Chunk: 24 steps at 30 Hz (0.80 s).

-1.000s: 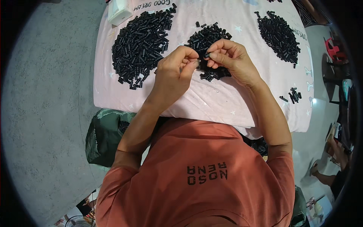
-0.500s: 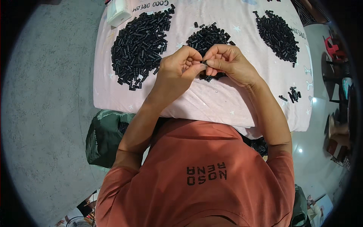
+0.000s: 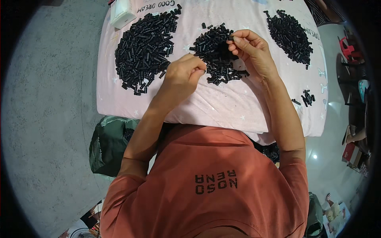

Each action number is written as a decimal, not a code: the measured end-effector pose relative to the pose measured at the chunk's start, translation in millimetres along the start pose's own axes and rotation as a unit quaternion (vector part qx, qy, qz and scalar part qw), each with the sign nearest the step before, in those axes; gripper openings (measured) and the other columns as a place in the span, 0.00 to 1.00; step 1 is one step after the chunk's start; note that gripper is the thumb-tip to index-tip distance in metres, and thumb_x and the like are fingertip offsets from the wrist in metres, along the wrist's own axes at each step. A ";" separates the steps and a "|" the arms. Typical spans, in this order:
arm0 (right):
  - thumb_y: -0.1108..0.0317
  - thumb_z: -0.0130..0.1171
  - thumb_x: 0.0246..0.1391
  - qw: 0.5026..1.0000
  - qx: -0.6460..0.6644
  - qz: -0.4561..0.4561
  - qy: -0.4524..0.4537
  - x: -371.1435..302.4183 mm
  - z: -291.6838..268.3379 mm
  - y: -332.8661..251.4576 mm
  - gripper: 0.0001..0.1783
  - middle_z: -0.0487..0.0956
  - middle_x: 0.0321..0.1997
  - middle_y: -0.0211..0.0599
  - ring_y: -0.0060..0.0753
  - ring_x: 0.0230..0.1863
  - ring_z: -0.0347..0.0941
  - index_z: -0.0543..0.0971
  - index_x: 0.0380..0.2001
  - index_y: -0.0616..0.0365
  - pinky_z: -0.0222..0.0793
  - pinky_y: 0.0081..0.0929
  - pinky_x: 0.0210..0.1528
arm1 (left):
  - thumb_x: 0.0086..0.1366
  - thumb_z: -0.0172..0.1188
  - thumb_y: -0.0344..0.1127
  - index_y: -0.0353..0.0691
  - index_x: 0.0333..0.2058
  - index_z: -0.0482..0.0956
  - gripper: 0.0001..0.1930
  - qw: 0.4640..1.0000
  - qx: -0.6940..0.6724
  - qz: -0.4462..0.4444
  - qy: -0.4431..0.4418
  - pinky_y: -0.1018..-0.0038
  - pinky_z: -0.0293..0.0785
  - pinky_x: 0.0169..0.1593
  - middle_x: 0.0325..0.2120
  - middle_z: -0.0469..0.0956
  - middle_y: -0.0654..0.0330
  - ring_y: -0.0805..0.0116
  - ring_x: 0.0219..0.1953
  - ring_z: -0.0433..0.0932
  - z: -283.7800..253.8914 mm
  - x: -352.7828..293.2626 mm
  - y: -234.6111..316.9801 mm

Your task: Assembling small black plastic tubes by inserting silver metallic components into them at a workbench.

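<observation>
Over the left edge of the middle pile of small black cylinders [image 3: 222, 65], my left hand [image 3: 183, 73] is closed, thumb and fingers pinched together; what they hold, if anything, is hidden. My right hand [image 3: 254, 47] hovers by the upper right edge of that pile, thumb and forefinger pressed together. A dark bit shows at its fingertips, but I cannot tell it from the black pieces behind. The hands are apart, with the pile between them. A larger pile of similar black pieces [image 3: 145, 49] spreads to the left of my left hand.
Another black pile [image 3: 289, 35] lies at the far right, and a few loose pieces [image 3: 307, 98] sit near the right edge of the pink cloth [image 3: 206, 109]. A white packet [image 3: 122, 14] stands at the back left. A dark green bag [image 3: 109, 144] is below the table's left front.
My hands were together over the middle pile, fingertips meeting at a small dark piece. They have separated: the right moved up and right, the left slightly left and down.
</observation>
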State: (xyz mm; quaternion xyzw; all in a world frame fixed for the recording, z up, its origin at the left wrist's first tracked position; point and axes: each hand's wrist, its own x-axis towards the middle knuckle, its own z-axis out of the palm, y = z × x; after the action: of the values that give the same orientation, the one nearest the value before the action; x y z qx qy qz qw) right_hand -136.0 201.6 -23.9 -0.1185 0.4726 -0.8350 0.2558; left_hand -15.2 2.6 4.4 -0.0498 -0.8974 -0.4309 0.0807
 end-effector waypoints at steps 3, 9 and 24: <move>0.72 0.60 0.59 1.000 -0.009 0.006 0.005 -1.3 3.6 -0.8 0.08 0.82 0.34 0.37 0.20 0.33 0.79 0.78 0.41 0.61 0.76 0.14 0.39 | 0.57 0.59 0.22 0.32 0.33 0.79 0.04 0.997 0.068 0.029 -0.006 0.77 0.69 0.31 0.26 0.75 0.56 0.69 0.26 0.74 6.6 -3.8 -4.7; 0.72 0.59 0.59 1.000 -0.019 0.009 -0.007 -2.0 2.9 1.8 0.08 0.82 0.34 0.37 0.20 0.33 0.79 0.78 0.41 0.61 0.76 0.14 0.38 | 0.55 0.60 0.22 0.32 0.34 0.78 0.06 0.995 0.095 0.027 0.021 0.72 0.73 0.36 0.29 0.76 0.54 0.62 0.30 0.78 10.9 -2.6 -9.9; 0.73 0.59 0.59 0.999 -0.034 0.021 -0.033 -4.9 8.0 4.4 0.07 0.82 0.35 0.38 0.21 0.33 0.79 0.78 0.39 0.63 0.76 0.15 0.38 | 0.54 0.62 0.25 0.33 0.36 0.76 0.09 0.993 0.121 0.003 0.013 0.68 0.73 0.39 0.30 0.76 0.53 0.58 0.33 0.77 14.5 -3.9 -9.6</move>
State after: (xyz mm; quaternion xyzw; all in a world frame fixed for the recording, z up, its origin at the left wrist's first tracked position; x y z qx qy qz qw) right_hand -127.0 196.6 -23.2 -0.1452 0.4942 -0.8086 0.2843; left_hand -14.4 7.8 -12.6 -0.0365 -0.9418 -0.3192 0.0989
